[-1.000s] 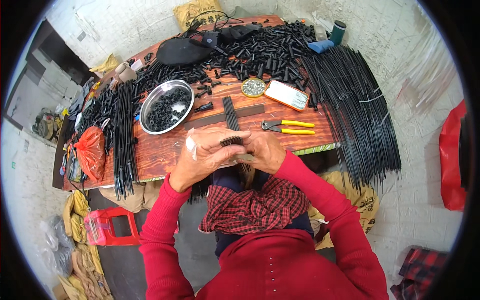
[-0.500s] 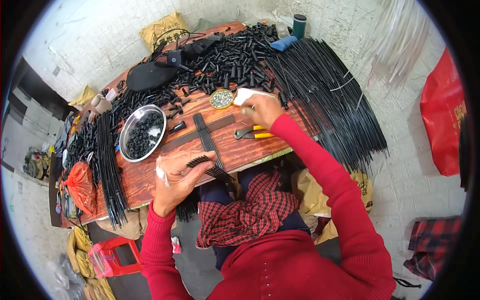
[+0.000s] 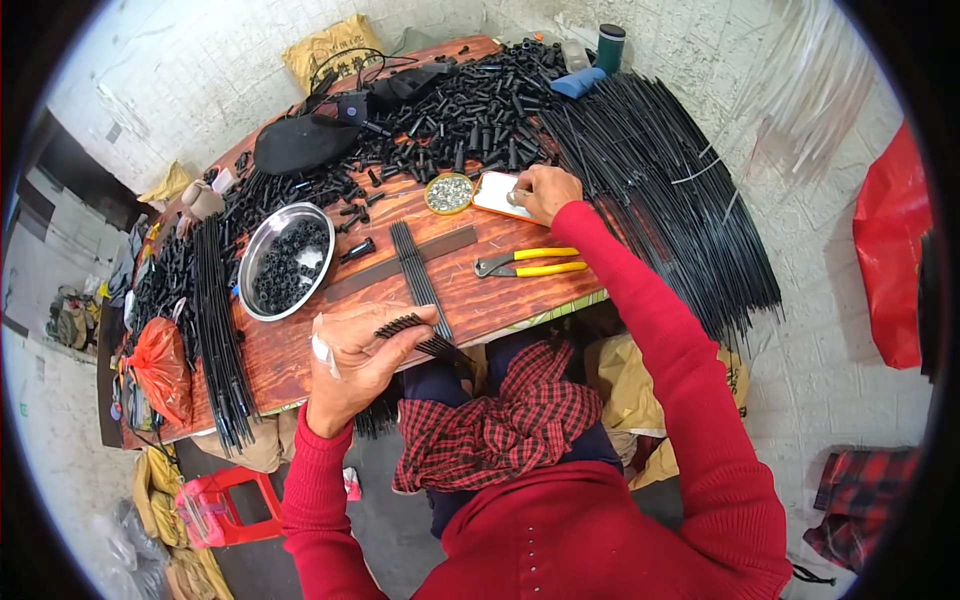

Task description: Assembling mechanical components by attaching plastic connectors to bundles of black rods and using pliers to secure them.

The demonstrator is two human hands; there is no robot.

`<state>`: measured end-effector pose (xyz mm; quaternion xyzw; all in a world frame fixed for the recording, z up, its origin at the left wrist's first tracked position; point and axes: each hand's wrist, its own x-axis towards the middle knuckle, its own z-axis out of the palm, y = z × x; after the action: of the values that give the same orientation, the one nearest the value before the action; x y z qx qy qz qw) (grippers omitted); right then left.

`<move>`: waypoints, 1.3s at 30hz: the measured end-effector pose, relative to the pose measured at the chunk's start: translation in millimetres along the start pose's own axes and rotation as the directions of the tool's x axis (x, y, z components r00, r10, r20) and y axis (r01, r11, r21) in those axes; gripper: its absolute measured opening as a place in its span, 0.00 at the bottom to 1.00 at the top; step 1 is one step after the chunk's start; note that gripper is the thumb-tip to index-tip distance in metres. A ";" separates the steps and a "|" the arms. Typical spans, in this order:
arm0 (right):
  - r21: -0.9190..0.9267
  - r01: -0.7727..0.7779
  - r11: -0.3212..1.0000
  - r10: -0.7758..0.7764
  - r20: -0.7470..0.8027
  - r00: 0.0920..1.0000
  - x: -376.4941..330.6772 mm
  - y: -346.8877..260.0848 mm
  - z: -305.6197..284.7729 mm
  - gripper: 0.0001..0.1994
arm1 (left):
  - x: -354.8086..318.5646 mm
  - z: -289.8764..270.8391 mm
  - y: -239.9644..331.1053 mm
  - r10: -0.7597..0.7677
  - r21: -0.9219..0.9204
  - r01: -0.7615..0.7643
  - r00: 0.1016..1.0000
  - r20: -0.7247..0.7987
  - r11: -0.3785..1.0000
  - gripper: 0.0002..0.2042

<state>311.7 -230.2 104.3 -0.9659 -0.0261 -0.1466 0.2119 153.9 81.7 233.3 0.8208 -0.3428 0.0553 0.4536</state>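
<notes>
My left hand (image 3: 352,362), with a white patch on its back, is closed on a small row of thin black rods (image 3: 437,347) above the table's front edge. Beyond it, more thin black rods (image 3: 413,262) lie side by side across a flat dark bar (image 3: 360,281). My right hand (image 3: 550,193) is over the right end of a shallow white tray (image 3: 490,192) with an orange rim. Its fingers are pinched together, and what they hold, if anything, is hidden. Pliers with yellow handles (image 3: 545,262) lie just in front of that hand.
Left of the tray stands a round dish of small silvery pieces (image 3: 448,194). A steel bowl (image 3: 248,262) holds small black rings. Black tubular parts (image 3: 480,115) are heaped behind, long black rods (image 3: 670,200) spread at right, and a red bag (image 3: 163,375) sits at left.
My right hand has moved away from me and slightly right, into the tray's right end, uncovering the pliers. My left hand keeps its hold on the rods, almost unmoved.
</notes>
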 end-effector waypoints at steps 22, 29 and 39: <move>0.630 0.561 0.538 -0.663 -0.096 0.743 -100.7 -117.6 -126.6 0.14 | 0.2 0.4 -10.3 0.005 -0.089 -0.005 1.000 0.000 0.996 0.12; 0.597 0.598 0.535 -0.632 -0.187 0.752 -104.0 -115.1 -126.7 0.14 | -0.6 4.2 -9.7 0.058 -0.089 -0.060 0.998 -0.025 0.994 0.13; 0.586 0.597 0.547 -0.630 -0.182 0.755 -103.3 -113.9 -122.5 0.14 | -0.9 2.3 -7.0 0.013 -0.078 -0.013 1.000 -0.001 0.997 0.14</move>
<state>166.8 -176.6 225.9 -0.7753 -0.4126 -0.1701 0.4469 156.9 82.8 226.7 0.8004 -0.3497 0.0450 0.4848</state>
